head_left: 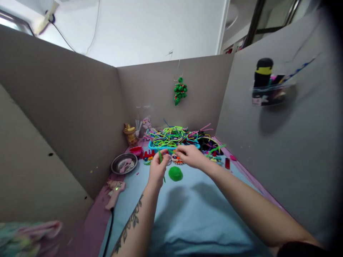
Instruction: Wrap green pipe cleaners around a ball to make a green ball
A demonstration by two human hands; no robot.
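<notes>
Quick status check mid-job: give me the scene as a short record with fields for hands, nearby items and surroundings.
left hand: pinching a green pipe cleaner
right hand: over small colourful pieces, grip unclear
nearest item: green pom-pom on the blue mat
behind hands: blue tray heaped with pipe cleaners
left side: metal bowl, pink glue gun
back wall: hanging green ornament

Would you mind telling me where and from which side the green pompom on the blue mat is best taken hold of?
Probably from above, pinching the green pompom across its round sides. It lies free on the blue mat, just on the near side of both hands, and its soft ball shape offers no better edge.
</notes>
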